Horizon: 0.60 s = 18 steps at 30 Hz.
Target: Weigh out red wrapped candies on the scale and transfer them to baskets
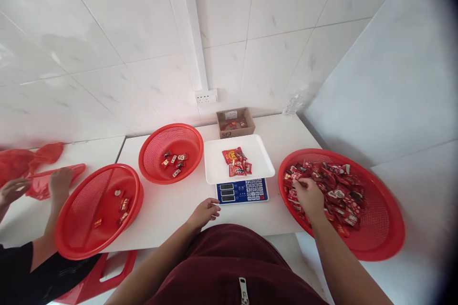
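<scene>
Inside the large red basket [388, 219] on the right, my right hand [310, 198] reaches down among many red-wrapped candies [338, 195]. Its fingers are pinched together at the heap's left side; what is between them I cannot make out. My left hand [204, 213] hovers at the table's front edge, just left of the scale's blue keypad [243, 197], with fingers loosely bent, apart and holding nothing. On the scale's white tray [259, 157] lies a small pile of red candy packets [235, 159].
A red basket [145, 162] with a few candies stands left of the scale, another red basket [77, 243] further left. Behind the scale is a cardboard box [234, 126] with red packets. At far left, another person's hands [59, 183] handle a red plastic bag [39, 186].
</scene>
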Motion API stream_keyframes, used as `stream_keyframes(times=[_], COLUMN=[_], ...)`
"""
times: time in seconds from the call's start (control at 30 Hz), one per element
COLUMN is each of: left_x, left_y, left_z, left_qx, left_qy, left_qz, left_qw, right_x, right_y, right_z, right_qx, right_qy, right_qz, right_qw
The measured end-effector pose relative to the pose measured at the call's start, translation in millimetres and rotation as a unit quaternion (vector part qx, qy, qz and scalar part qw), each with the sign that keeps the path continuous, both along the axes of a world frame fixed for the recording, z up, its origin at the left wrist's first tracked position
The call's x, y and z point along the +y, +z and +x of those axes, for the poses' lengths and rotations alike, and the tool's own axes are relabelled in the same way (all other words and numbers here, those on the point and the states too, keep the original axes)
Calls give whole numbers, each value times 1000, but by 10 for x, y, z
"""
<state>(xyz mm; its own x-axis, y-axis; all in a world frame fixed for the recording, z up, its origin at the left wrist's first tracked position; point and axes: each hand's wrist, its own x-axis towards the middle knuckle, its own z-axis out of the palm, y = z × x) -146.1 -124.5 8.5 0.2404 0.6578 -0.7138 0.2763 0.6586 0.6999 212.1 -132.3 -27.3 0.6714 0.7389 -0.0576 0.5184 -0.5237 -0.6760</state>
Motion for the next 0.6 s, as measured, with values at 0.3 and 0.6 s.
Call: stream_keyframes(times=[0.3,0.6], left_x=[25,16], left_y=[-4,-45], left_z=[-110,-163], left_qx=[-13,-12], left_qy=[10,15], left_qz=[-2,2], left_qw=[1000,1000], right_x=[544,725], right_y=[160,214], right_z=[-692,-1250], right_qx=[-94,-187], right_qy=[199,420], right_qz=[-24,13], right_qw=[975,888])
